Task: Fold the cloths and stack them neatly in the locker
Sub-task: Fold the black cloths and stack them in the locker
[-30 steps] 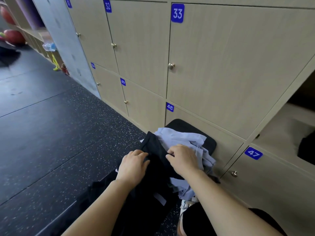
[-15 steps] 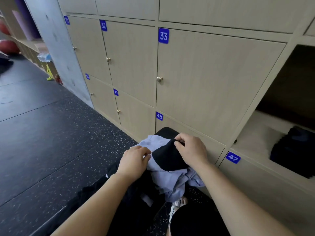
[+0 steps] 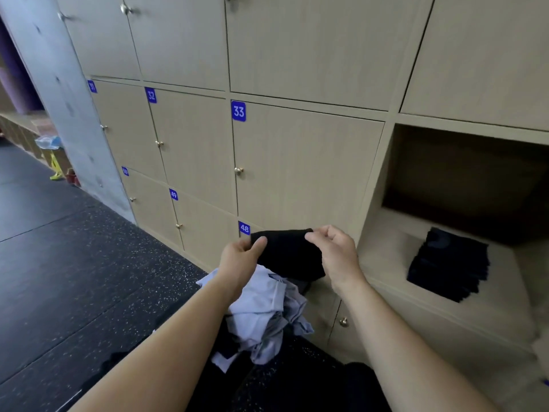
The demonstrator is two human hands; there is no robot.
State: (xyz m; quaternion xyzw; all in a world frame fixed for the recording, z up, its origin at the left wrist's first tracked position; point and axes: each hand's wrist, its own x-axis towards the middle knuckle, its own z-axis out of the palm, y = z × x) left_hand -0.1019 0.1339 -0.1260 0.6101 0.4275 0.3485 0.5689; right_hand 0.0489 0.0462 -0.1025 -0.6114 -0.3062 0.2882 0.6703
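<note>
black cloth (image 3: 285,254) held up just left of the open locker (image 3: 386,251), long axis left-right, top edge about level | I read left hand (image 3: 237,260) fingers pinching its left corner, right hand (image 3: 335,257) fingers pinching its right | open locker holds a stack of folded black cloths (image 3: 448,263) | pile of pale blue cloths (image 3: 264,310) lower left of the open locker, beneath the held cloth

You read blue door plates | upper row, left to right: 31 (image 3: 92,86), 32 (image 3: 151,95), 33 (image 3: 238,111) | lower row: 49 (image 3: 173,194), 48 (image 3: 244,228) | leftmost lower plate (image 3: 125,171) possibly 50.
</note>
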